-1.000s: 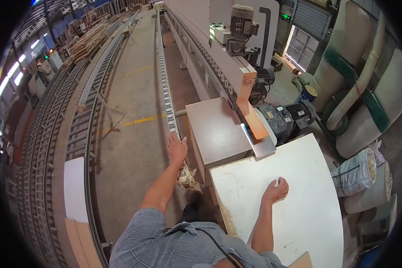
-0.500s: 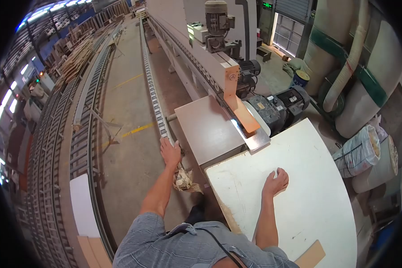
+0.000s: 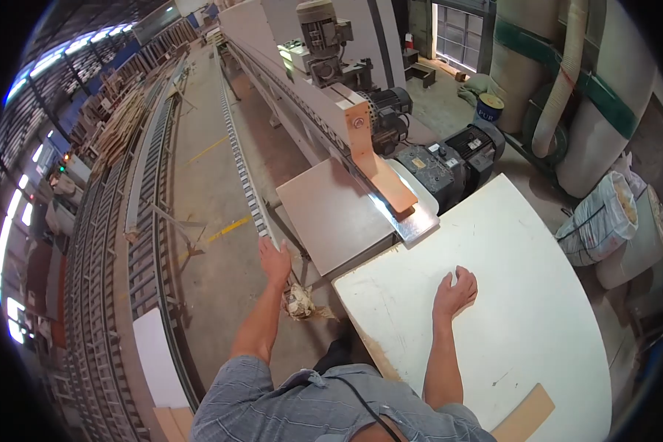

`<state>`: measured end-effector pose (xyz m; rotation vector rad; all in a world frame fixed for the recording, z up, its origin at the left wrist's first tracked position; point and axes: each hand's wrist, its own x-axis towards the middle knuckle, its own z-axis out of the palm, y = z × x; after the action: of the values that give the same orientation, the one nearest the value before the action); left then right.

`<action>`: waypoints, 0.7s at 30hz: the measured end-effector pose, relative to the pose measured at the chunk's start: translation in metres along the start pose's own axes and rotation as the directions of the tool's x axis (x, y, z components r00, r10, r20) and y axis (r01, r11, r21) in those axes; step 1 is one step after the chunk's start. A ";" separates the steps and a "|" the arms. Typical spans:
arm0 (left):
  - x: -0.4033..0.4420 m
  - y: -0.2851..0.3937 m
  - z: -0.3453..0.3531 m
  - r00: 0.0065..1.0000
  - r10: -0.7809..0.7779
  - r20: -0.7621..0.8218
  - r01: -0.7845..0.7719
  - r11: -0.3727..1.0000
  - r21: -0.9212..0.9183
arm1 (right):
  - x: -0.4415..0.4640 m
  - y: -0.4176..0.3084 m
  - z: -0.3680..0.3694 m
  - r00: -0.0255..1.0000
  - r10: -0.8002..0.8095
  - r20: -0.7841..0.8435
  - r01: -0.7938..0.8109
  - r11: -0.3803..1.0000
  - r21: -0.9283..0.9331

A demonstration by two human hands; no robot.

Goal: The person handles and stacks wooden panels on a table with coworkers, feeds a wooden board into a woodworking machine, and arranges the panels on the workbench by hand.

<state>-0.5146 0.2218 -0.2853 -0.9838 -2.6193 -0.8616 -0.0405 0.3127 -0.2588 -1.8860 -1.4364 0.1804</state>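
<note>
My left hand (image 3: pixel 275 262) is at the near end of a long, narrow roller rail (image 3: pixel 247 184), its fingers on one side and the thumb on the other. Over the white tabletop (image 3: pixel 523 295) is my right hand (image 3: pixel 455 292), empty, its fingers loosely curled and the thumb apart. Whether this hand touches the surface I cannot tell. Left of the tabletop stands a machine with a flat beige plate (image 3: pixel 335 210) and an orange guide bar (image 3: pixel 384 184) above a shiny metal strip (image 3: pixel 420 225).
Motors (image 3: pixel 442 166) sit behind the guide bar. A crumpled paper-like bundle (image 3: pixel 300 302) hangs below the rail end. A tan strip (image 3: pixel 527 412) lies on the near tabletop. Roller conveyors (image 3: pixel 151 243) run along the left. A filled white sack (image 3: pixel 600 221) stands at right.
The camera view has turned slightly, shifting the machine up and left in the picture. My left hand stays at the rail end; my right hand stays over the tabletop, its thumb gap a little wider.
</note>
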 end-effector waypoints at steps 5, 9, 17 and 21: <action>0.001 0.000 0.000 0.999 -0.007 0.033 0.008 1.000 -0.016 | 0.001 -0.005 -0.005 1.000 0.020 0.009 -0.021 1.000 0.023; 0.001 0.005 -0.004 1.000 -0.009 0.030 0.009 1.000 0.004 | 0.003 -0.004 -0.005 1.000 0.031 -0.005 -0.031 0.998 0.062; 0.003 0.003 -0.007 0.997 0.072 0.038 -0.069 0.995 -0.071 | 0.070 0.015 0.050 0.985 0.135 -0.108 -0.071 0.885 0.461; 0.003 -0.006 0.000 0.995 0.103 0.003 -0.103 0.994 -0.046 | 0.120 0.014 0.076 0.979 0.201 -0.035 -0.141 0.794 0.591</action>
<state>-0.5208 0.2204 -0.2868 -1.1231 -2.5381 -0.8986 -0.0264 0.4521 -0.2841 -1.4738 -0.9836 0.5502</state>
